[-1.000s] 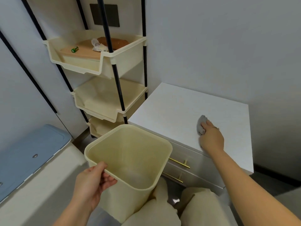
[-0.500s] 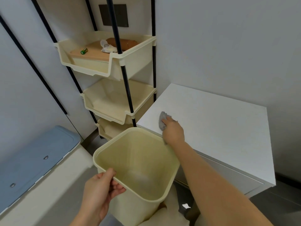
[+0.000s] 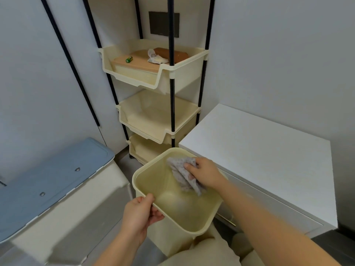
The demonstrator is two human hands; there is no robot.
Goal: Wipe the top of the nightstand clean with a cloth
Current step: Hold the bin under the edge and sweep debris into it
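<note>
Cloth [image 3: 183, 174]: grey, crumpled, pinched in the fingers of the right hand [image 3: 206, 174], hanging over the open mouth of the cream bin [image 3: 215, 210], off the nightstand [image 3: 259, 150]. Nightstand top: white, bare, just beside the bin. Left hand [image 3: 139, 215]: fingers and thumb clamped on the bin's near rim. Risk: bin seems steadied by one hand only, so a loosened grip could tip it; cloth, if released, would drop inside and need fishing out
</note>
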